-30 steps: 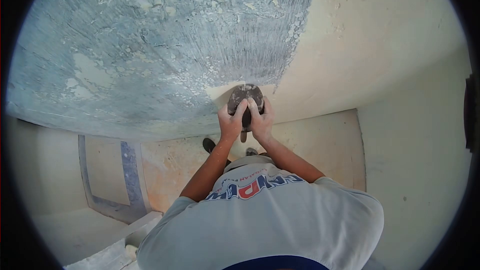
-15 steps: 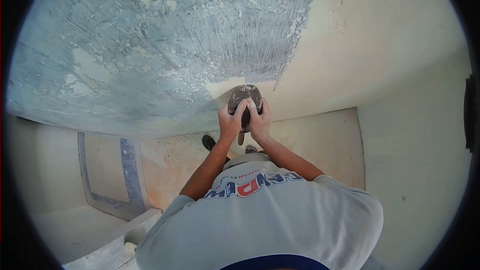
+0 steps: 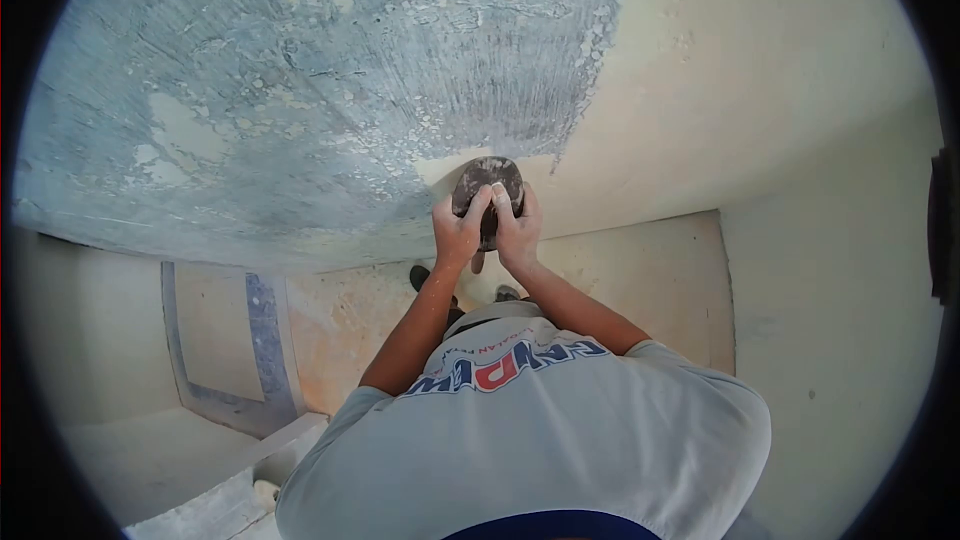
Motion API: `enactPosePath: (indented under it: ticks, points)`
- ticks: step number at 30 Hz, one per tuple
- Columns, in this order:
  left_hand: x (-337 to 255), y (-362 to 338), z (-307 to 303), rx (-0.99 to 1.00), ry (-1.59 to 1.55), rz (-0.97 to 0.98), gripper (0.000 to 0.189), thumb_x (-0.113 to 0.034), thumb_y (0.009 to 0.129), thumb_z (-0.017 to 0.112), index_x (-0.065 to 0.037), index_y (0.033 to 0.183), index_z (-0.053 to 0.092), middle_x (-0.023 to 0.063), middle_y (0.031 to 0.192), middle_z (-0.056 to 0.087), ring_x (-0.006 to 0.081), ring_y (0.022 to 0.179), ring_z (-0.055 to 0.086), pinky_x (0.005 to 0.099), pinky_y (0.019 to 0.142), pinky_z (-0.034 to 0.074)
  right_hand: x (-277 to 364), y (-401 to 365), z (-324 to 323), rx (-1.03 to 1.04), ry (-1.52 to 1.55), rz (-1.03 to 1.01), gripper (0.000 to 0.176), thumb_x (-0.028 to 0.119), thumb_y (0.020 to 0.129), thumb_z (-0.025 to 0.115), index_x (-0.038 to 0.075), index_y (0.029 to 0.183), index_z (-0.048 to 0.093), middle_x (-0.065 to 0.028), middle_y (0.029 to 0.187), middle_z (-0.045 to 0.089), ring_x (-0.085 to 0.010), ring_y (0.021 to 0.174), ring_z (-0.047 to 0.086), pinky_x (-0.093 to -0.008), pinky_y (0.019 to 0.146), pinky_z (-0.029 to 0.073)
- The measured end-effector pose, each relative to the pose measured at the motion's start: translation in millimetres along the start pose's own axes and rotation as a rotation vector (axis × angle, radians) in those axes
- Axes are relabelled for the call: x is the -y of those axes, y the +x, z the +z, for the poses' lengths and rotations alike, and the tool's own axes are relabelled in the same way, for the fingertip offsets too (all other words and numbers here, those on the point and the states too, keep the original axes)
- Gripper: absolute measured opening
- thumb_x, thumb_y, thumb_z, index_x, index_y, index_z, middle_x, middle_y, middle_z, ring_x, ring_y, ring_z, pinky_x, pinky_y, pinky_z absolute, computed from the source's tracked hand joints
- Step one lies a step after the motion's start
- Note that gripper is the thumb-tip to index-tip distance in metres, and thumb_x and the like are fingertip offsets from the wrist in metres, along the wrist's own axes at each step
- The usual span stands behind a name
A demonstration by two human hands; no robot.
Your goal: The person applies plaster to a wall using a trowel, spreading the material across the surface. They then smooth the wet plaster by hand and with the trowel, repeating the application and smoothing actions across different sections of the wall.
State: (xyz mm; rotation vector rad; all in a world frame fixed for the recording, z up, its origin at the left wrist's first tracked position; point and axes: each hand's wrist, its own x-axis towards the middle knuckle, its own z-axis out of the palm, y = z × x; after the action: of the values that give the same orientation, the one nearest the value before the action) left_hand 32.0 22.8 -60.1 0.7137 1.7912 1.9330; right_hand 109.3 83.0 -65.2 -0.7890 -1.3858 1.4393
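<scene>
Both my hands grip a dark, dusty trowel-like tool with a rounded blade, pressed flat against the wall in front of me. My left hand holds its left side and my right hand holds its right side, fingers wrapped around the handle. The blade sits on a cream patch right at the edge where the scraped blue-grey wall surface meets the smooth cream coat. The handle is mostly hidden by my fingers.
A cream side wall stands at the right. Below, a dusty orange-stained floor shows my shoes. A blue-edged frame leans low on the left, with a pale ledge at the bottom left.
My hands and the tool have slid a little upward on the wall, staying on the cream patch at the border of the blue-grey area.
</scene>
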Motion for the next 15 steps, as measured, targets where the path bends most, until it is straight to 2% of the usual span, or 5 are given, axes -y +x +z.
enactPosePath:
  ticks: [2,6,11,15]
  points:
    - [10,-6,2,-0.021,-0.018,0.004,0.024,-0.018,0.09,0.072,0.006,0.096,0.07,0.0063,0.088,0.072,0.0103,0.08,0.064,0.028,0.072,0.052,-12,-6,-5,-0.025,-0.016,-0.013,0.025,0.023,0.094,0.067,0.0,0.088,0.06,-0.0046,0.074,0.06,-0.0109,0.07,0.051,-0.0304,0.063,0.045]
    - [-23,1,2,0.011,-0.065,0.005,0.025,-0.018,0.09,0.073,0.006,0.097,0.07,0.0061,0.089,0.072,0.0105,0.08,0.064,0.0286,0.073,0.052,10,2,-1,0.0,0.035,0.033,0.025,0.022,0.094,0.067,0.0,0.087,0.06,-0.0059,0.073,0.059,-0.0116,0.069,0.051,-0.0309,0.062,0.045]
    - [18,-7,0,-0.022,-0.055,-0.049,0.025,-0.018,0.089,0.073,0.006,0.096,0.07,0.0062,0.089,0.072,0.0102,0.08,0.063,0.0286,0.073,0.052,-15,-6,-8,0.019,-0.048,0.043,0.024,0.022,0.093,0.067,0.0,0.086,0.059,-0.0055,0.072,0.059,-0.0112,0.069,0.051,-0.0306,0.062,0.045]
    - [-1,-1,-3,-0.006,-0.031,-0.041,0.024,-0.018,0.089,0.074,0.005,0.094,0.07,0.0054,0.085,0.071,0.0093,0.079,0.063,0.0283,0.072,0.052,0,-2,0,0.002,0.041,0.038,0.024,0.021,0.094,0.067,0.0,0.086,0.059,-0.0046,0.072,0.058,-0.0104,0.068,0.05,-0.0302,0.061,0.044]
